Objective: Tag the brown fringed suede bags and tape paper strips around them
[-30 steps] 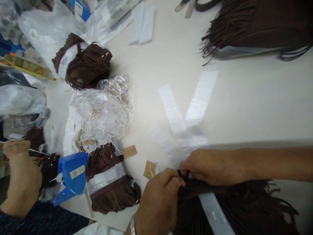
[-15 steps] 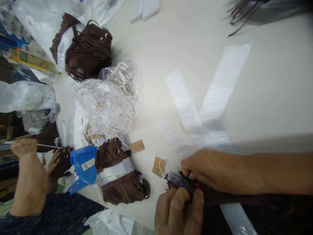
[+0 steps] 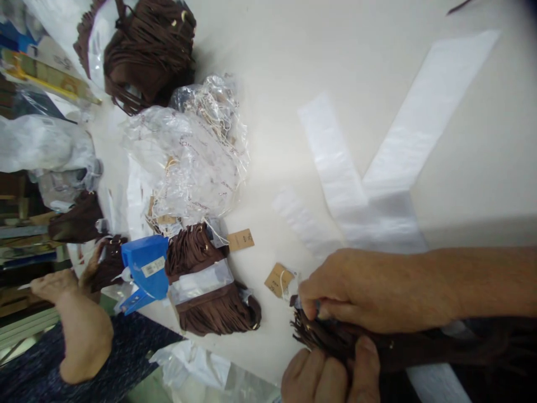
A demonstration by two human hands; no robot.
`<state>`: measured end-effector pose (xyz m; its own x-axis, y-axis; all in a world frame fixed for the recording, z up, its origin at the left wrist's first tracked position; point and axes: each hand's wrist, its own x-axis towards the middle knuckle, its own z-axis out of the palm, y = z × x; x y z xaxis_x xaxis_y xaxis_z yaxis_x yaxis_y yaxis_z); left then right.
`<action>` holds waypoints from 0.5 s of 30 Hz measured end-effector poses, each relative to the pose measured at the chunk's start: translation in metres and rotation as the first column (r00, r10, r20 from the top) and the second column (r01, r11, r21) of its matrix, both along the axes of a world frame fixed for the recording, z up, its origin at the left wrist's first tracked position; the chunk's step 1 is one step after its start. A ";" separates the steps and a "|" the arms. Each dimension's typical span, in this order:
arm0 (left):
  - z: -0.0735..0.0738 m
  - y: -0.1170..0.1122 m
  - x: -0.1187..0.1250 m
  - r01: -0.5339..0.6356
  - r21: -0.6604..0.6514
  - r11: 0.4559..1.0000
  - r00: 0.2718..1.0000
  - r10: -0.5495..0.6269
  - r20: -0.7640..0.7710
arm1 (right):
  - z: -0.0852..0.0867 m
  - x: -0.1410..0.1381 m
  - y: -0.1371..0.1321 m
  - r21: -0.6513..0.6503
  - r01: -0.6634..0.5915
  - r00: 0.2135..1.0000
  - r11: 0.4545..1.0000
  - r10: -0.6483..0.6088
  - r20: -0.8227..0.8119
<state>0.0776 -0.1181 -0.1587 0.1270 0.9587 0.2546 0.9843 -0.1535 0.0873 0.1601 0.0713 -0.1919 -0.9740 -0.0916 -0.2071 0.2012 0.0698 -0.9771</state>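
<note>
At the bottom right a dark brown fringed piece (image 3: 419, 350) lies across the white table (image 3: 293, 67). My right hand (image 3: 377, 291) rests on top of it, fingers curled and pinching its left end. My left hand (image 3: 331, 376) grips the same end from below, fingers wrapped round the fringe. A white plastic strip (image 3: 436, 383) runs under the piece. Just left of my hands lies a small brown paper tag (image 3: 277, 279).
Crossed white plastic strips (image 3: 369, 184) lie beyond my hands. To the left are a banded brown fringe bundle (image 3: 210, 291), a blue tagging tool (image 3: 145, 267), a crumpled clear bag of tags (image 3: 188, 162) and another fringe bundle (image 3: 146, 50). Another person's hand (image 3: 78, 319) works at the far left.
The view has dropped and moved closer. My left hand slid down under the fringe end; my right hand stays on top. The other person's hand moved lower.
</note>
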 end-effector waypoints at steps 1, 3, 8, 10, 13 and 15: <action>0.000 0.002 0.001 0.004 -0.005 1.000 1.000 -0.003 0.008 | -0.001 0.000 -0.002 0.027 -0.030 0.999 0.999 0.030 0.012; -0.002 0.003 0.004 -0.021 0.012 1.000 0.999 0.021 0.027 | -0.002 -0.001 -0.004 0.069 -0.085 0.995 0.994 0.082 0.052; -0.006 0.001 0.008 -0.123 0.018 0.992 0.987 0.120 0.110 | 0.001 -0.011 0.000 -0.077 -0.142 0.970 0.987 0.154 0.188; -0.006 0.000 0.006 -0.140 -0.062 0.988 0.976 0.148 0.162 | 0.002 -0.011 0.003 -0.159 -0.158 0.951 0.975 0.193 0.240; -0.005 -0.001 0.003 -0.164 -0.164 0.973 0.944 0.203 0.261 | 0.000 -0.001 0.004 -0.282 -0.127 0.955 0.951 0.194 0.226; -0.004 -0.002 0.001 -0.169 -0.207 0.963 0.930 0.226 0.291 | -0.001 0.012 0.002 -0.365 -0.039 0.971 0.930 0.122 0.205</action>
<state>0.0789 -0.1199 -0.1624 -0.1277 0.9889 0.0759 0.9125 0.0871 0.3998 0.1720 0.0734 -0.1927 -0.8937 -0.2756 -0.3541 0.4222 -0.2495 -0.8715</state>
